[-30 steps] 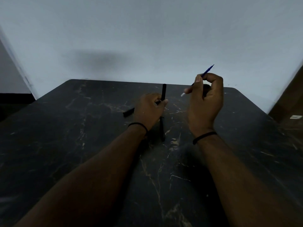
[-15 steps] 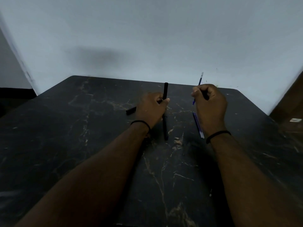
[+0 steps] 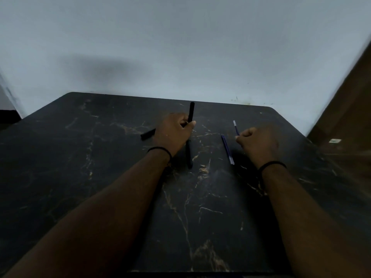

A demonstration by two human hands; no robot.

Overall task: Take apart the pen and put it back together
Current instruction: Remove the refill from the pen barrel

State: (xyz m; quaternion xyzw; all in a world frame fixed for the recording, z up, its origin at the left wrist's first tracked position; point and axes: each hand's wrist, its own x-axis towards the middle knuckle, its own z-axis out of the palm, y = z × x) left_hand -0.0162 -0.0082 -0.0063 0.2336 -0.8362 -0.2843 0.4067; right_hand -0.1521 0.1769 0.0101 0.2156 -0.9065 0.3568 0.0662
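Note:
My left hand point(image 3: 173, 135) grips a black pen barrel point(image 3: 191, 112) and holds it upright above the dark marble table point(image 3: 84, 177). The glossy top mirrors the barrel just below the hand. A short black pen cap point(image 3: 148, 135) lies on the table, partly hidden behind my left hand. My right hand point(image 3: 258, 144) is closed in a fist on a thin blue refill point(image 3: 235, 128). The refill's white-tipped end pokes up and away from me. A blue streak point(image 3: 227, 149) left of that hand looks like the refill's reflection.
The table's far edge meets a pale wall point(image 3: 180, 47). A brown wooden surface point(image 3: 345, 117) stands off the right corner, with a small white tag point(image 3: 334, 140) beyond the table's right edge.
My right hand has dropped toward the table and moved to the right with the refill. The left hand and the barrel have stayed put.

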